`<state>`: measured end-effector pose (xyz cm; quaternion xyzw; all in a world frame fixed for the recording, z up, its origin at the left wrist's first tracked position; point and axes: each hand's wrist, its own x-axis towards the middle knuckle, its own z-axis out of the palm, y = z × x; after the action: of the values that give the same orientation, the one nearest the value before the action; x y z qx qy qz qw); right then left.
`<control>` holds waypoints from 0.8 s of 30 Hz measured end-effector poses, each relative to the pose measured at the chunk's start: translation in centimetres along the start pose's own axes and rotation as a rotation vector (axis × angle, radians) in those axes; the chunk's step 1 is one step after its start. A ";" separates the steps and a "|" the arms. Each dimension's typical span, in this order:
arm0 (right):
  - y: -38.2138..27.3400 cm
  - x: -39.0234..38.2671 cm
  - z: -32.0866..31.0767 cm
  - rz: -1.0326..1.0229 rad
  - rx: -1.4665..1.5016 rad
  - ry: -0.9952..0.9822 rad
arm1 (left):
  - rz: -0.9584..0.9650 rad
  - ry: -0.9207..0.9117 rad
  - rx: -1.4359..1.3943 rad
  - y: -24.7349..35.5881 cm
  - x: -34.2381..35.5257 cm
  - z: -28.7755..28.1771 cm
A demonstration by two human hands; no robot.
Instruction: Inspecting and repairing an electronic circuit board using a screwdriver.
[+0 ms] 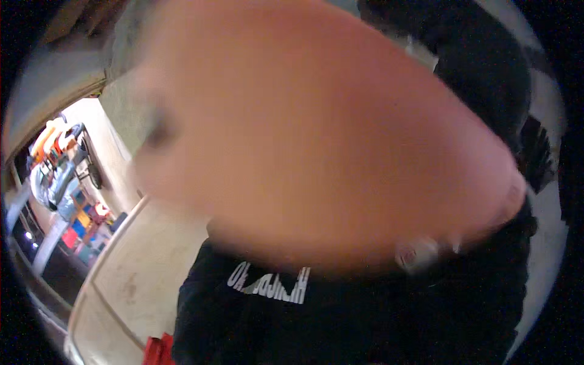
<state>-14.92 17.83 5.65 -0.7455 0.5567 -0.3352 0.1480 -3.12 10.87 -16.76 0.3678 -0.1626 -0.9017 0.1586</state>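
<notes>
A large, blurred stretch of bare skin [304, 140] fills the middle of the head view, very close to the lens. It looks like a hand, but the frame does not show whether it is my left or my right hand. Its finger positions are smeared, and a small dark gap shows at its left side. Just under its lower right edge is a small clear, shiny thing [418, 254], too blurred to name. Below lies a black top [353, 322] with white lettering. Nothing held can be made out.
On the left, a pale, scuffed panel [140, 267] with a curved edge stands beside a red item [158, 350]. Farther off at the far left are several colourful things [67, 170] piled up. A black sleeve [480, 67] shows at the upper right.
</notes>
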 end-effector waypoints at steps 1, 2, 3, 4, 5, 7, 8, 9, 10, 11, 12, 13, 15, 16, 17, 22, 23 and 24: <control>0.9 -0.3 -0.2 0.029 0.020 0.006 | 0.016 0.001 -0.006 0.2 0.0 -0.1; 2.0 -0.2 0.0 0.038 0.036 0.040 | 0.026 0.007 -0.015 -0.1 0.5 0.1; 2.5 -0.2 -0.1 0.091 0.086 0.059 | 0.040 0.001 -0.027 0.3 0.4 0.3; 2.7 0.3 -0.1 0.132 0.130 0.070 | 0.053 -0.002 -0.033 0.4 0.7 0.6; 2.3 0.5 -0.5 0.441 0.364 -0.040 | 0.065 -0.006 -0.045 0.4 1.0 0.8; 3.1 0.7 -0.7 0.559 0.345 0.002 | 0.093 -0.006 -0.065 0.1 1.9 1.2; 3.8 0.4 -0.7 0.620 0.335 0.030 | 0.100 -0.013 -0.070 0.0 2.3 1.4; 4.8 -0.1 -0.7 0.611 0.317 0.081 | 0.102 -0.016 -0.074 -0.3 2.6 1.7; 6.1 -0.7 -0.9 0.605 0.295 0.136 | 0.105 -0.023 -0.080 -0.7 2.7 2.0; 6.8 -0.8 -0.8 0.591 0.291 0.179 | 0.117 -0.011 -0.091 -0.7 2.6 1.8; 7.0 -0.9 -0.8 0.670 0.340 0.157 | 0.130 0.000 -0.102 -0.9 2.5 1.6; 7.0 -1.0 -0.8 0.755 0.385 0.133 | 0.140 0.012 -0.115 -1.0 2.1 1.4; 6.7 -0.8 -0.5 0.852 0.449 0.113 | 0.136 0.023 -0.151 -0.8 2.2 1.4; 6.3 -0.8 -0.4 0.872 0.470 0.111 | 0.128 0.034 -0.174 -1.0 2.2 1.7; 6.2 -0.7 -0.2 0.893 0.492 0.109 | 0.119 0.045 -0.195 -1.1 2.1 2.0; 6.0 -0.5 0.5 0.889 0.518 0.030 | 0.131 0.001 -0.261 -0.6 2.2 3.4; 6.0 -0.4 0.5 0.887 0.525 0.006 | 0.174 -0.017 -0.233 -0.5 2.2 3.4; 5.9 -0.3 0.6 0.886 0.532 -0.018 | 0.216 -0.034 -0.203 -0.4 2.1 3.3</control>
<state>-18.90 16.03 1.56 -0.3776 0.7133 -0.3639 0.4649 -6.98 10.96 -15.99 0.3150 -0.1118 -0.8974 0.2881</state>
